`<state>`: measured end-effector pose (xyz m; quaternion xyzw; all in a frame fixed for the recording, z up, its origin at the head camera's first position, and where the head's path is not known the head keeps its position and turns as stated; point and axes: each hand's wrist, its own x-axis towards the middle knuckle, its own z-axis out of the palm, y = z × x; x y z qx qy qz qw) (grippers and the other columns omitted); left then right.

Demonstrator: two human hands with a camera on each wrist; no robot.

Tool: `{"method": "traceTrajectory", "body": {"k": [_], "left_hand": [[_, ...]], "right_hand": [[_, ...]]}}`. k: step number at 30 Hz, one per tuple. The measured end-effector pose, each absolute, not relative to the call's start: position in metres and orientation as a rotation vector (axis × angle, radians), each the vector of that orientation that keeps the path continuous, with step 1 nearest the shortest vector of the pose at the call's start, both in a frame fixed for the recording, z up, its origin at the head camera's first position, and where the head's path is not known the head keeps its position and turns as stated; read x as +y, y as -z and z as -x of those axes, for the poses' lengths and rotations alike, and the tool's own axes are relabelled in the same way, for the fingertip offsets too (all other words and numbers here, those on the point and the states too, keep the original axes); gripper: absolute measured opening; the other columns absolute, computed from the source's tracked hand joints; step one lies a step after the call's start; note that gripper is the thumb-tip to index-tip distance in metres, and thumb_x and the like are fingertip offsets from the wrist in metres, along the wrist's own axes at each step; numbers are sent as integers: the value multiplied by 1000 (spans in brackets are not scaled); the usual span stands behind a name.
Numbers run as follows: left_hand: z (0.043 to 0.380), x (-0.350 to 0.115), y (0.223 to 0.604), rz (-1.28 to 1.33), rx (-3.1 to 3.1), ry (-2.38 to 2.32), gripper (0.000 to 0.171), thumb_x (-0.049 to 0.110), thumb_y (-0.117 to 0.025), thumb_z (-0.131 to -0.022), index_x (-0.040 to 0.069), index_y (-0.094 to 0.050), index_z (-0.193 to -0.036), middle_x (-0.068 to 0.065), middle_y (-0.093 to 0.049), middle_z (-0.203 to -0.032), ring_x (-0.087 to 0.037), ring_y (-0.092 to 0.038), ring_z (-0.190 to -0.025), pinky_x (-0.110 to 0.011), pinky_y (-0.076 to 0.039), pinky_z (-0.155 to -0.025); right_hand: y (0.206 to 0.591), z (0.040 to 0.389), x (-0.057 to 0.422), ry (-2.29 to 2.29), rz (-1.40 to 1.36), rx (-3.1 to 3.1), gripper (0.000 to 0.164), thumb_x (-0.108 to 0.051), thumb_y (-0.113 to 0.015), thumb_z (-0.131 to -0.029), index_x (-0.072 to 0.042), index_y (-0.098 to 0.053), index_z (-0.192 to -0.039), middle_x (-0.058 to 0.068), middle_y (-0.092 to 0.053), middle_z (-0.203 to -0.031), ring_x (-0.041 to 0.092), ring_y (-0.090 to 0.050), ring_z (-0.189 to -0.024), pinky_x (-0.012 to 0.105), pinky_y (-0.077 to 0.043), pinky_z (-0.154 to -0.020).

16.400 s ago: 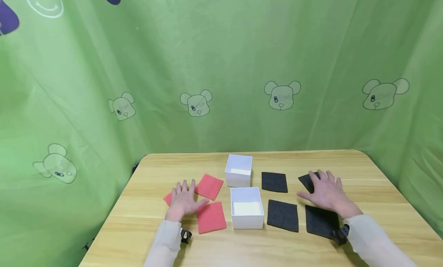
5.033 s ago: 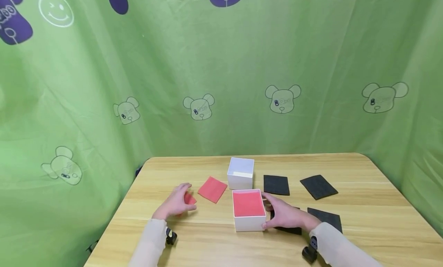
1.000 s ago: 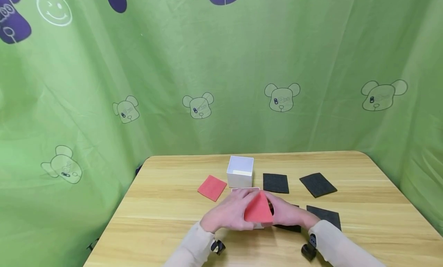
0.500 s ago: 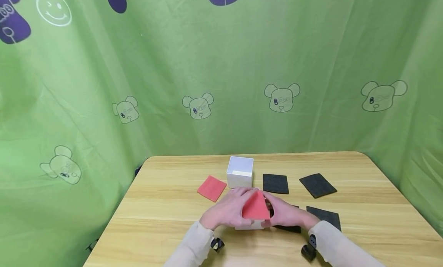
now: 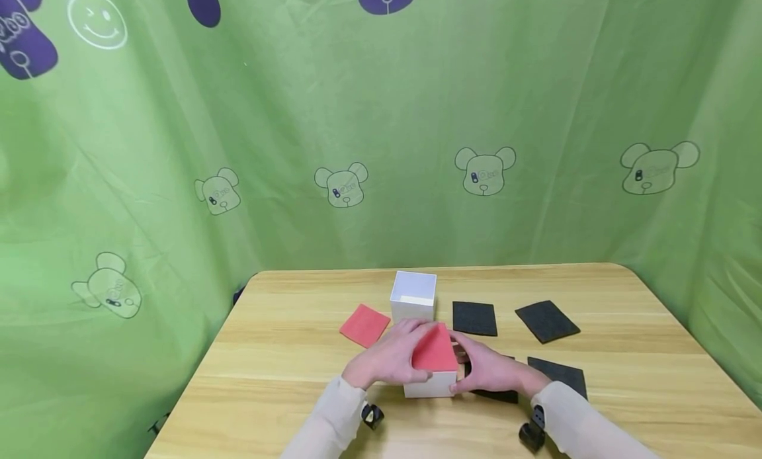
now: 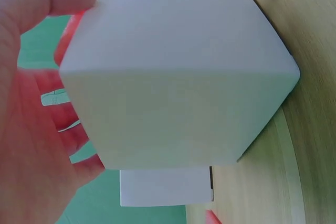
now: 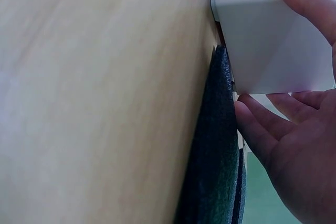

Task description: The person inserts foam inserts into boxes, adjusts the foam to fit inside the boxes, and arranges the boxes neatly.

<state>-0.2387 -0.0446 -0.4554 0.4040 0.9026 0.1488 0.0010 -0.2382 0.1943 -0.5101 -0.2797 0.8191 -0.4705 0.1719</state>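
My left hand point(image 5: 387, 354) holds a red square sheet point(image 5: 436, 350) by its edges over the open top of the front white box point(image 5: 430, 385). In the left wrist view the thumb lies at the rim and the sheet's red edge point(image 6: 71, 38) shows along it, with the other fingers reaching along the far side of the box. My right hand point(image 5: 488, 368) grips the box's right side, thumb on the near face and fingers at the back in the right wrist view. The inside of this box is hidden under the sheet. Another red square point(image 5: 364, 324) lies flat to the left.
Behind stands a second open white box point(image 5: 413, 305). Several black squares lie to the right: one at the back point(image 5: 474, 318), one farther right point(image 5: 548, 321), others partly under the right arm. A green curtain point(image 5: 417, 181) hangs behind the wooden table point(image 5: 268, 393).
Earlier, three red squares lay on the table; one later showed inside the front box. The left hand then brought another over, and in the last second lowered it onto the rim, shifting slightly left.
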Motion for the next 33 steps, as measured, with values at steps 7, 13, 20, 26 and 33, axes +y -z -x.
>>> {"method": "traceTrajectory", "body": {"k": [7, 13, 20, 26, 33], "left_hand": [[241, -46, 457, -1284, 2805, -481, 72, 37, -68, -80, 23, -40, -144, -3, -33, -148, -16, -31, -132, -35, -34, -104], [241, -47, 455, -1245, 2798, -468, 66, 37, -66, -82, 25, -42, -143, -1, -32, -148, -16, -30, -132, -36, -35, -104], [240, -45, 456, -1276, 2821, -409, 65, 50, -60, -85, 24, -43, -142, -1, -34, -147, -17, -32, -131, -35, -35, -104], [241, -38, 459, -1295, 2884, -431, 63, 62, -47, -89, 21, -49, -137, 3, -40, -144, -16, -35, -130, -35, -33, -105], [243, -34, 462, -1319, 2901, -402, 62, 59, -51, -89, 20, -50, -137, 8, -43, -142, -15, -37, -129, -33, -33, -105]], "right_hand": [[509, 238, 195, 1313, 782, 2343, 103, -27, -82, -73, -9, -15, -150, 16, -34, -145, 31, -46, -123, 46, -41, -99], [509, 239, 195, 1299, 775, 2359, 104, -30, -82, -73, -8, -16, -150, 16, -35, -144, 31, -47, -122, 46, -42, -98], [510, 238, 195, 1301, 767, 2346, 104, -28, -82, -74, -8, -14, -150, 17, -34, -145, 31, -46, -122, 46, -41, -98], [510, 238, 196, 1308, 791, 2348, 105, -28, -82, -73, -8, -14, -150, 17, -32, -146, 32, -45, -123, 46, -41, -99], [512, 238, 196, 1306, 779, 2343, 103, -27, -82, -74, -9, -14, -150, 16, -32, -147, 32, -45, -124, 46, -41, -99]]}}
